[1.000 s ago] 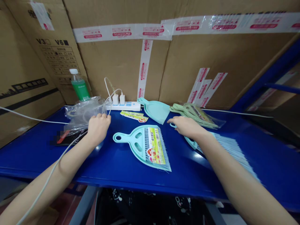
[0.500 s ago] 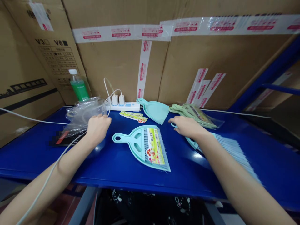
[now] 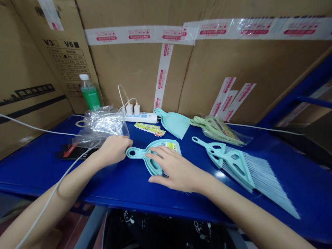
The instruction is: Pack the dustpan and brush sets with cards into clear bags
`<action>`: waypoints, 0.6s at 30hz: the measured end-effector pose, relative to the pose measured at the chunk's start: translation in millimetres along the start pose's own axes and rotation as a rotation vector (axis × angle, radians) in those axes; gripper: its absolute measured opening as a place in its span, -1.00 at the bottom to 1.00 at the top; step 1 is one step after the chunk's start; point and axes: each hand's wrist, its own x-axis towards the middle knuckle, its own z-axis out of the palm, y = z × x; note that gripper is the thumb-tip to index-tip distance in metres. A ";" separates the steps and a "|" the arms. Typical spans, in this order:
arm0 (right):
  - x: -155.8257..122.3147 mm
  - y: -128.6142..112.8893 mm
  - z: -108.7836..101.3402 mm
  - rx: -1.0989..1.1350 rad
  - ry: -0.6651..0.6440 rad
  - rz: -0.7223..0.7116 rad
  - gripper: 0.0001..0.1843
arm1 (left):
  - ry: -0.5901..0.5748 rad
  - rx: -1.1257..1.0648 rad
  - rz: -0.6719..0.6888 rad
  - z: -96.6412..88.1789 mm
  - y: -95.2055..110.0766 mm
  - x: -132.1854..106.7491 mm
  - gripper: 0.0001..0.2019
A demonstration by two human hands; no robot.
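Observation:
My right hand (image 3: 172,167) lies over a turquoise dustpan (image 3: 137,154) with a small brush in it, its fingers spread. It covers most of the grey bristles and part of the yellow-green label (image 3: 171,146). Curled fingers close my left hand (image 3: 116,149) at the end of the dustpan's handle; whatever they hold, if anything, is hidden. Two turquoise brushes (image 3: 234,165) with grey bristles overlap on the right of the blue table (image 3: 109,185). Behind them lies a green dustpan set (image 3: 220,130) in clear plastic. Another turquoise dustpan (image 3: 176,123) rests at the back.
Crumpled clear plastic bags (image 3: 105,122) lie at the left over a black flat box (image 3: 75,152). Behind stand a green bottle (image 3: 90,97) and a white power strip (image 3: 147,118) with chargers. Loose labels (image 3: 150,128) lie in front of it. A white cable (image 3: 55,183) crosses my left forearm.
My right hand has moved left from the brushes onto the dustpan set, uncovering the two brushes. My left hand has come right and nearer, to the dustpan's handle.

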 end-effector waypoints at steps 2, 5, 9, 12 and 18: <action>-0.6 -2.5 1.8 0.020 -0.006 -0.003 -0.37 | -0.029 -0.029 0.042 -1.6 -1.7 -1.9 -0.81; -1.2 -1.4 0.0 0.028 -0.010 0.006 -0.34 | -0.071 -0.084 0.120 -3.1 -6.1 -4.6 -0.82; -0.9 1.6 -2.2 -0.007 -0.011 0.038 -0.36 | -0.139 -0.192 0.182 -4.0 -12.6 -8.3 -0.84; -0.3 3.0 -1.7 -0.049 -0.005 0.065 -0.40 | -0.197 -0.329 0.225 -5.0 -16.2 -10.2 -0.69; -0.7 8.6 -6.5 -0.060 0.009 0.090 -0.42 | -0.177 -0.419 0.228 -6.6 -19.3 -7.6 -0.56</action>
